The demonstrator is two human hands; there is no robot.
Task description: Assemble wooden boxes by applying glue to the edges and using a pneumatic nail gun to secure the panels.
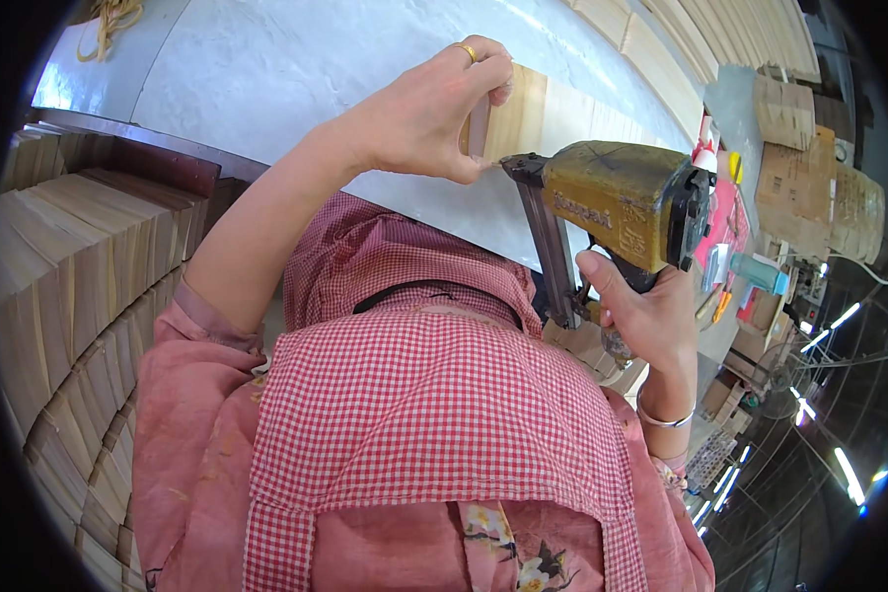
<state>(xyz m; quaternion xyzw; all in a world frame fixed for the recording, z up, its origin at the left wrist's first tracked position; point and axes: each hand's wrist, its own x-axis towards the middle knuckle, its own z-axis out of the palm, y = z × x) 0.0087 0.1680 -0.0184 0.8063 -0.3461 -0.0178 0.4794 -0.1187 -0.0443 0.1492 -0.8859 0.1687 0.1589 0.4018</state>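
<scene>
My right hand [651,311] is wrapped round the handle of a pneumatic nail gun [612,192] with a worn yellow-brown body and a dark magazine. The gun lies sideways, its nose pointing left. That nose meets the near edge of a wooden workpiece [518,109], close beside my left thumb tip. With fingers on the far side and thumb on the near side, my left hand [434,113] grips the left end of this workpiece. A reddish-brown strip of wood shows between thumb and fingers. The gun hides part of the workpiece's right side.
The workpiece rests on a pale, glossy table [257,79]. Wooden boards [651,64] lie along the far side. Stacked wood pieces [59,257] rise at the left. Toward the right are a pink item [725,217], a teal bottle [758,271] and cardboard boxes [794,187].
</scene>
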